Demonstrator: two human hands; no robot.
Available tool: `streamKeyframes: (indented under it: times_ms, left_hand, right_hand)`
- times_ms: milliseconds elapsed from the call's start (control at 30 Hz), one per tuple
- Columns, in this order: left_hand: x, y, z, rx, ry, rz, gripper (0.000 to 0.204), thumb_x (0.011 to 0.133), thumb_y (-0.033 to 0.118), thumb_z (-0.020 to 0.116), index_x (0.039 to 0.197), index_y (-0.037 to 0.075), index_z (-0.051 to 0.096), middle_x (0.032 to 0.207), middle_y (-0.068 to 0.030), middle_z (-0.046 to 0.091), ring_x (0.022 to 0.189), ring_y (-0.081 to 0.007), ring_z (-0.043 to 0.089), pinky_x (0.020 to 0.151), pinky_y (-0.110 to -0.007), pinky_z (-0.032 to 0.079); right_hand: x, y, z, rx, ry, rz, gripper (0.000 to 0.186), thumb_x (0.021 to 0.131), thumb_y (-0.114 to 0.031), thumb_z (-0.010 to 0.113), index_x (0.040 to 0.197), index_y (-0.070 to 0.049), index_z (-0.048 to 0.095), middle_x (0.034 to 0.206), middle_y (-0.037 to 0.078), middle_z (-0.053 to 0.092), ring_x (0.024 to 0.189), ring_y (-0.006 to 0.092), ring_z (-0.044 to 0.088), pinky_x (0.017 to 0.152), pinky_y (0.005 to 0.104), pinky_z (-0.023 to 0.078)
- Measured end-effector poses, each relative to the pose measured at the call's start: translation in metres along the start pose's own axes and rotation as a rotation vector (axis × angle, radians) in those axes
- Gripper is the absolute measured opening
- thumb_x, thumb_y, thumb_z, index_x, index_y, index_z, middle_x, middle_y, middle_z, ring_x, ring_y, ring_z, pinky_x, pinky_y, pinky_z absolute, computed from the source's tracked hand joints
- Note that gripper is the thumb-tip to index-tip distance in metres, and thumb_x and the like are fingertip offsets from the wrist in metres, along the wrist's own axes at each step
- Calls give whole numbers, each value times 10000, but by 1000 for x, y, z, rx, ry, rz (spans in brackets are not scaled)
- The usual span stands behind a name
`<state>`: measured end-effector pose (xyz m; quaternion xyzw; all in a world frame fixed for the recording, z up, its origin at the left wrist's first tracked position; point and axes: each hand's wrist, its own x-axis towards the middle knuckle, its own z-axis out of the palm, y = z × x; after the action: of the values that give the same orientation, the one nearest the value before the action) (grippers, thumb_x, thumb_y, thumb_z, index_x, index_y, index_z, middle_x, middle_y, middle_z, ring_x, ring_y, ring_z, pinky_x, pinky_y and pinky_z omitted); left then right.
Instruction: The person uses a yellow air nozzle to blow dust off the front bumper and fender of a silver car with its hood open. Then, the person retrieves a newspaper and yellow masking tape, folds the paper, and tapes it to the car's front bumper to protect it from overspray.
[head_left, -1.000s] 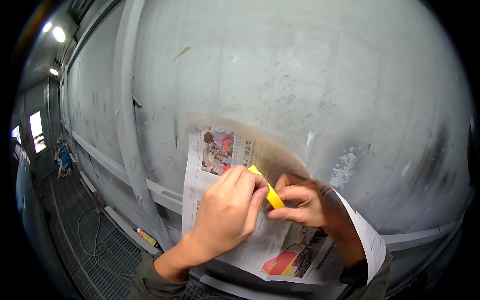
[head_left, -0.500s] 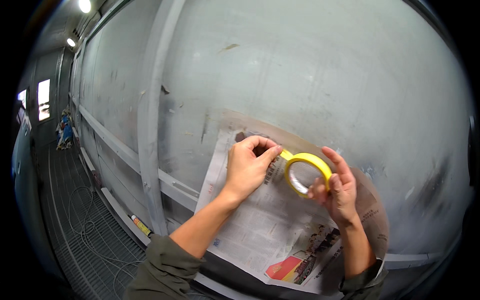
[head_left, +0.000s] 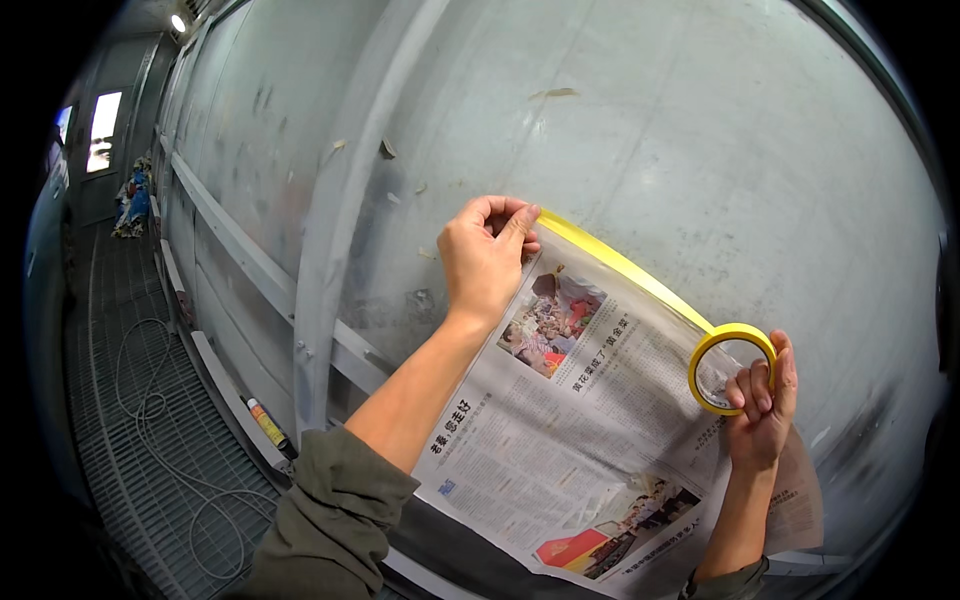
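A sheet of newspaper [head_left: 560, 420] lies flat against a grey metal wall [head_left: 640, 130]. My left hand [head_left: 487, 258] presses the end of a yellow tape strip [head_left: 620, 265] with its thumb onto the paper's upper left corner. The strip runs along the paper's top edge down to a yellow tape roll [head_left: 732, 368]. My right hand [head_left: 762, 405] holds that roll from below, fingers hooked through its hole, at the paper's upper right.
A vertical metal post [head_left: 335, 260] stands left of the paper, with horizontal rails along the wall. A small tube [head_left: 266, 424] lies at the wall's foot. A hose [head_left: 150, 400] curls over the grated floor on the left. Bright windows show far left.
My hands have moved apart: the left one stays at the paper's corner while the right one has pulled the roll to the right, drawing out a long yellow strip along the top edge.
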<state>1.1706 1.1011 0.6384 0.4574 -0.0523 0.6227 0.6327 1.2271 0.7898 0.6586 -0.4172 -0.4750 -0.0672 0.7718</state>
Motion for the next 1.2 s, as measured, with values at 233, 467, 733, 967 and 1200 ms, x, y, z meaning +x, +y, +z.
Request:
streamKeyframes:
  times_ms: [233,467,733,967,1200]
  left_hand:
    - [2,-3,1,16,9,74,131,879,63,696,859,-53,639,741,-85,668,614,-109,645,550,-243,561]
    - [1,-3,4,97,24,123,120,853,52,717,839,-43,645,759,-74,656,614,-116,643,525,-244,548]
    - [18,-5,-14,359,179,139,227,827,60,738,1007,-17,624,876,-71,616,641,-112,591,583,-304,507]
    - [-16,-18,-17,1011,-292,905,526,900,216,624,1386,50,511,1491,-110,433,1360,-306,427,1120,-432,337]
    - [-50,-42,-2,1008,-319,844,701,972,438,442,1514,27,272,1592,-174,203,1489,-317,146,1194,-495,104]
  right_hand:
    - [-3,3,-2,-66,-9,-6,280,1038,-270,467,1191,-51,551,509,-66,275,425,21,258,448,205,365]
    - [-3,0,1,-77,29,-4,290,1039,-266,464,1201,-41,547,507,-65,276,426,23,260,459,205,368]
    - [-3,3,2,-83,-18,32,328,1045,-280,447,1230,-27,546,505,-62,301,425,21,281,470,215,411]
    - [-5,-3,-11,-66,-34,78,389,1043,-338,432,1286,-43,506,543,-65,334,463,40,338,515,246,446]
    - [-45,-98,-149,4,171,52,379,1069,-299,324,1249,-52,547,496,-65,254,394,36,225,389,193,327]
